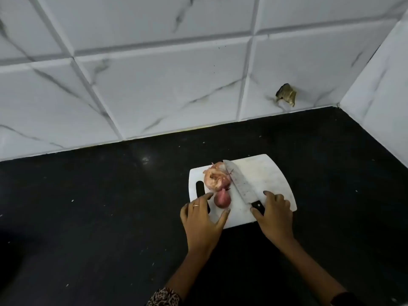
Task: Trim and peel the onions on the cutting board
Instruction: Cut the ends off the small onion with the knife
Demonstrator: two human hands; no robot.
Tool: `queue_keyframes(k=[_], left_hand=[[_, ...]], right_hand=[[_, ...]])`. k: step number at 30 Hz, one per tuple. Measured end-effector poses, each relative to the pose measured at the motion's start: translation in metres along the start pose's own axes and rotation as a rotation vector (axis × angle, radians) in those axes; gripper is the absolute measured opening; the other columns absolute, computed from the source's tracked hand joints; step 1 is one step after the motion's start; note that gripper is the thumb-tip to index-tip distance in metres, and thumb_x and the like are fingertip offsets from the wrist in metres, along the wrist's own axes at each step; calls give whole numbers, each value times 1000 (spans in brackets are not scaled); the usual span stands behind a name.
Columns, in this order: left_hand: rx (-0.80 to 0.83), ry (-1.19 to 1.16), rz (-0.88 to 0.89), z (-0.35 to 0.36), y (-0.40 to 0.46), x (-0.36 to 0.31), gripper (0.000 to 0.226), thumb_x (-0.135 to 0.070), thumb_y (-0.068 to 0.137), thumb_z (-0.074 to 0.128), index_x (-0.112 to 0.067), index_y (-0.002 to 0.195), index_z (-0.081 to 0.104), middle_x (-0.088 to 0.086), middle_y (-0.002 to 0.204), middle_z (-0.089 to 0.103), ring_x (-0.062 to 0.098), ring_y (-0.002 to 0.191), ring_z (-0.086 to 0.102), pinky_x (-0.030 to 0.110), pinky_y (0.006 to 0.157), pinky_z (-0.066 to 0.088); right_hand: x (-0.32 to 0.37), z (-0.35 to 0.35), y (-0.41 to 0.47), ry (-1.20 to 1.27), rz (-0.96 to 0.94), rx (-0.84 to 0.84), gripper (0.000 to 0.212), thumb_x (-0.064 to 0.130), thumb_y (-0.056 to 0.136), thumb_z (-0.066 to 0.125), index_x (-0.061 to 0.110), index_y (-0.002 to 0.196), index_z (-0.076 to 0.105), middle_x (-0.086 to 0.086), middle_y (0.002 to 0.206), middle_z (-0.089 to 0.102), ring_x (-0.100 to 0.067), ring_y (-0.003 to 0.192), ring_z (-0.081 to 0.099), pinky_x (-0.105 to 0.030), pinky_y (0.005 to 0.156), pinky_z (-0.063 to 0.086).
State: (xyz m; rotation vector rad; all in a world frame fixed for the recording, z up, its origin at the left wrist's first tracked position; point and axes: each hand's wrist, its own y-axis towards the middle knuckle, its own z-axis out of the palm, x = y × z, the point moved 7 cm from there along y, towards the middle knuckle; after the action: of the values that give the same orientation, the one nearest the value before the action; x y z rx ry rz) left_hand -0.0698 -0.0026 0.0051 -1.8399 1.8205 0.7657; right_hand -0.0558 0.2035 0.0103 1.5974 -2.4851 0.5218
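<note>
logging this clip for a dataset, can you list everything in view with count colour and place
cutting board: one, white, on the black countertop, handle slot at its left end
onions: two, on the board's left part; larger pale pink onion behind, smaller reddish onion in front
knife: one, steel blade, black handle, lying diagonally on the board right of the onions
wall tiles: white, grey veins, behind the counter
brownish object: one, on the wall at right, unclear
left hand: fingers spread around the smaller onion, ring on one finger
right hand: on the knife handle

L hand (202, 219) touching small onion (222, 200) | R hand (274, 214) on knife (240, 184) handle | cutting board (269, 173), black counter (99, 206)
</note>
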Motion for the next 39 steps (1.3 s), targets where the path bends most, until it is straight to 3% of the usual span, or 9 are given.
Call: queue_keyframes(k=[5,10,15,18,23,26,30,35,39], left_hand=[[2,0,45,11,8,-9,61,-68,78,42,-27,120,57,-10,115,63,11,114,53,39,109,23],[-7,28,98,16,11,-17,49,-58,82,50,-27,118,58,-10,107,64,12,104,57,26,101,21],[84,24,193,26,10,-35,48,-35,82,68,-21,127,57,0,120,62,19,103,60,32,86,47],[124,-8,219,30,9,-48,48,-30,87,67,-20,132,54,4,130,58,21,110,60,33,85,52],[225,-105,137,38,12,-57,49,-26,93,59,-21,139,45,2,140,47,18,125,48,29,96,44],[257,-129,130,44,15,-65,47,-25,92,60,-20,137,47,2,138,51,19,125,48,28,98,42],[304,-118,161,54,23,-79,48,-23,92,61,-16,138,47,5,139,50,18,125,47,25,101,40],[325,-91,188,58,30,-89,48,-19,92,61,-13,138,48,4,140,47,16,125,47,16,99,36],[338,-76,197,59,30,-87,47,-16,91,63,-13,137,50,4,138,50,17,123,48,11,96,31]], right_hand=[[4,7,4,166,-28,15,50,30,90,61,13,134,43,-10,121,50,-25,112,48,-35,90,45],[0,6,6,259,16,43,51,28,84,67,12,129,48,-10,112,53,-24,102,55,-32,80,47],[-8,-1,8,347,85,12,17,21,77,68,9,80,56,-12,96,51,-21,66,54,-23,54,36],[-20,-1,7,447,127,59,16,14,77,65,7,72,52,-13,84,54,-20,57,53,-23,48,35],[-35,-9,-4,798,236,96,22,17,90,58,-4,86,54,-14,74,64,-19,51,53,-27,45,42],[-38,-23,-11,841,219,25,22,17,93,55,1,79,51,-15,68,63,-18,44,56,-28,42,43],[-33,-33,-16,758,125,108,6,13,96,45,9,99,41,-21,78,63,-20,49,58,-25,44,46],[-25,-31,-22,551,-12,203,36,20,100,37,30,134,29,-11,82,63,-16,59,58,-34,58,50],[-20,-28,-27,442,-71,166,53,20,102,33,31,150,14,4,65,53,-9,56,53,-25,54,41]])
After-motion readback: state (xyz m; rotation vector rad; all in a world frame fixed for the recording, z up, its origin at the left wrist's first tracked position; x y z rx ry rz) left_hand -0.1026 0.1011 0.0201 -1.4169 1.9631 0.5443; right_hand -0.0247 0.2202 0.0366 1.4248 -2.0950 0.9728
